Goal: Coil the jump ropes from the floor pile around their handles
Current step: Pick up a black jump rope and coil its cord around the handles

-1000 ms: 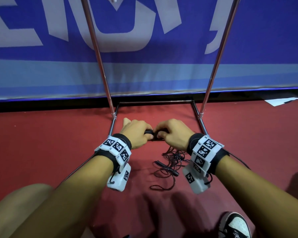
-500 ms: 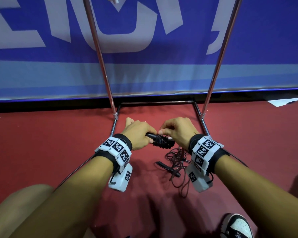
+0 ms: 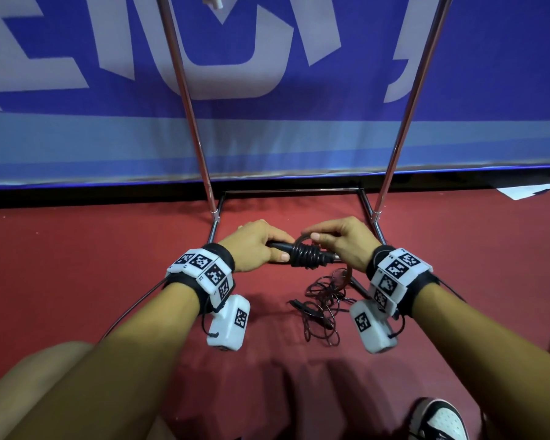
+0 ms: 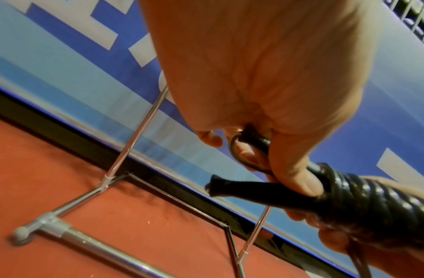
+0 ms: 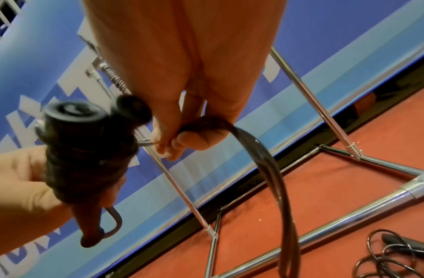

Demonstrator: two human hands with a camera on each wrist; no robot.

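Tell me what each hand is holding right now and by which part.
The left hand grips the paired black handles at their narrow ends. The right hand pinches the loose rope beside the coil.

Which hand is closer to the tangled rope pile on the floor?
Right. The right hand is almost directly above the tangled rope pile, feeding cord up from it. The left hand grips the handles further to the left.

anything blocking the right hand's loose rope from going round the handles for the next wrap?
Nothing visible. The right hand pinches the loose rope right beside the handles, which the left hand holds clear of the floor. The rack's metal bars sit behind and below, apart from the wrap path.
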